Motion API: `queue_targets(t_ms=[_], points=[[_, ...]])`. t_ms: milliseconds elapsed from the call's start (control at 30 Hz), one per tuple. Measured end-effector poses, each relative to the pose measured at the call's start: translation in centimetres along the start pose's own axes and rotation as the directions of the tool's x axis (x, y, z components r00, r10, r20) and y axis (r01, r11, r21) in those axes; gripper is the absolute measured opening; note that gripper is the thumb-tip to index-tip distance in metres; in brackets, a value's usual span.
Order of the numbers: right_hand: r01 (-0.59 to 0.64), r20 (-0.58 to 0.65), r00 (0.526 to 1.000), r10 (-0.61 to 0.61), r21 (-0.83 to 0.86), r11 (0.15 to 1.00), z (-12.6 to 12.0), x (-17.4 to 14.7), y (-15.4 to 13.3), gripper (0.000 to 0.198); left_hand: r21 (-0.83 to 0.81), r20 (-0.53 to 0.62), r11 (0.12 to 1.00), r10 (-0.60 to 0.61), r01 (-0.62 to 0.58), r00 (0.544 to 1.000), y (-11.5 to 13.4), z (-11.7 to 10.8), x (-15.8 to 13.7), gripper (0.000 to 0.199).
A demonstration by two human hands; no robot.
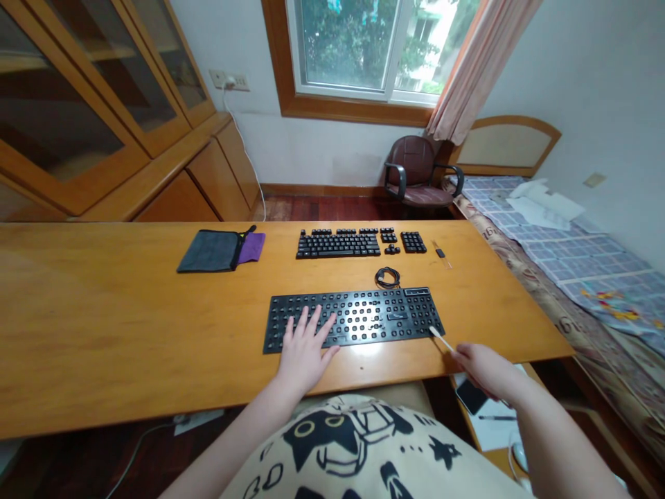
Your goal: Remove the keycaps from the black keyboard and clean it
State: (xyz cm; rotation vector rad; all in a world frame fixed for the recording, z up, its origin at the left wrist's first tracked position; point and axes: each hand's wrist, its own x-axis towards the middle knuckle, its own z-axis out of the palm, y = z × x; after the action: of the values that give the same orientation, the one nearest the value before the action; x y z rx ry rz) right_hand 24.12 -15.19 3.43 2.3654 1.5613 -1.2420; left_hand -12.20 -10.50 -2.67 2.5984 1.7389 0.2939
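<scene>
A black keyboard base (358, 320) with its keycaps off lies near the front edge of the desk. My left hand (305, 346) rests on its left half, fingers spread flat. Between the fingers of my right hand (483, 367) is a cotton swab (440, 338), whose white tip meets the base's lower right corner. Behind the base sits the coiled keyboard cable (387, 278). Farther back, the loose black keycaps (339, 244) are laid out in keyboard order, with the number-pad keycaps (413, 242) in a block to the right.
On the desk (129, 333) lie a grey cloth pouch (210, 251) with a purple cloth (252, 247) at the left and a small keycap puller (440, 254) at the right. An open drawer below my right arm holds a phone (470, 398). An armchair (418, 170) stands beyond.
</scene>
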Motion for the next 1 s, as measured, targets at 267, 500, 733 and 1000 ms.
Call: queue_targets(t_ms=[267,500,733,1000], points=[[0.169,-0.024,0.985,-0.168,0.213,0.962,-0.7,1.0,2.2,0.037,0.001,0.003,1.0,-0.002,0.002,1.0,0.1,-0.2,0.0,0.062],[0.198,-0.304,0.931,-0.2,-0.039,0.979,0.5,5.7,-2.2,0.038,-0.001,-0.001,1.0,-0.011,0.011,1.0,0.1,-0.2,0.0,0.062],[0.184,-0.147,0.969,-0.199,-0.11,0.977,-0.4,5.0,-0.7,0.034,-0.002,-0.002,1.0,0.0,0.0,1.0,0.0,-0.2,0.0,0.062],[0.134,0.085,0.987,-0.137,0.039,0.99,-3.4,1.6,3.0,0.039,-0.003,0.004,1.0,0.004,-0.004,1.0,0.0,-0.1,0.1,0.062]])
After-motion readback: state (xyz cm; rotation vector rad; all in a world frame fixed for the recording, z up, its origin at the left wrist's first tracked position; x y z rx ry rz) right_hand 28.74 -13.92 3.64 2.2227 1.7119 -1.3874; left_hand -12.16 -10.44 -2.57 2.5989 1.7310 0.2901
